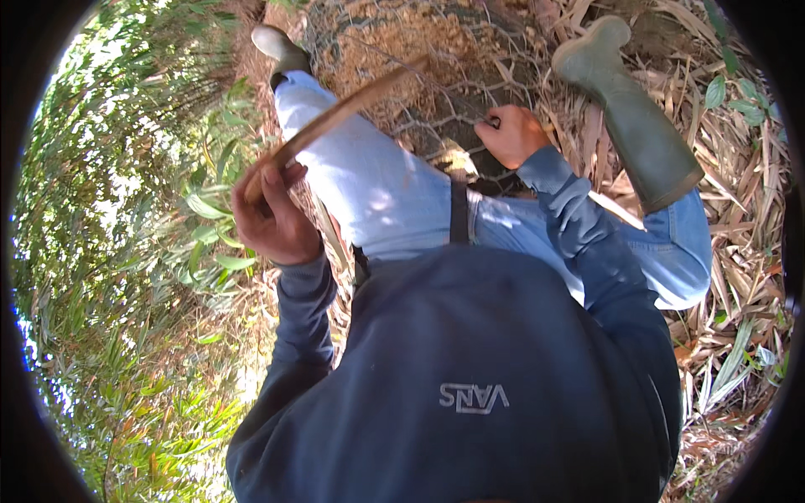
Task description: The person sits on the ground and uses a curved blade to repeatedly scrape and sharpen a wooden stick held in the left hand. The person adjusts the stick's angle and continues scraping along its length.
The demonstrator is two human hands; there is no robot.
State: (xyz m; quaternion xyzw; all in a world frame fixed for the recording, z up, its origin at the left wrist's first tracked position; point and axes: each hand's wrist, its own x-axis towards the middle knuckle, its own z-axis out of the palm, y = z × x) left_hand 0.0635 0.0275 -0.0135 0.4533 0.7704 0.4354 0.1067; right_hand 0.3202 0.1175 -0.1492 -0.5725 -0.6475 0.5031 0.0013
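My left hand [278,216] is closed around one end of a long, flat brown strip [348,105], wood-like and slightly smeared by motion. The strip slants up and to the right, over my left leg, its far tip above a patch of orange-brown soil [419,50]. Between my legs lies wire mesh [453,109] with wide, roughly hexagonal openings, spread over the soil and a dark surface. At the right side of this mesh my right hand [513,138] is closed, thumb and forefinger curled together; whatever is between the fingertips is too small to make out.
My legs in light blue jeans [360,163] are spread to either side of the mesh. A green rubber boot [633,126] is at the right, the other boot [281,49] at the upper left. Dry leaves [746,218] cover the ground; green plants [126,210] fill the left.
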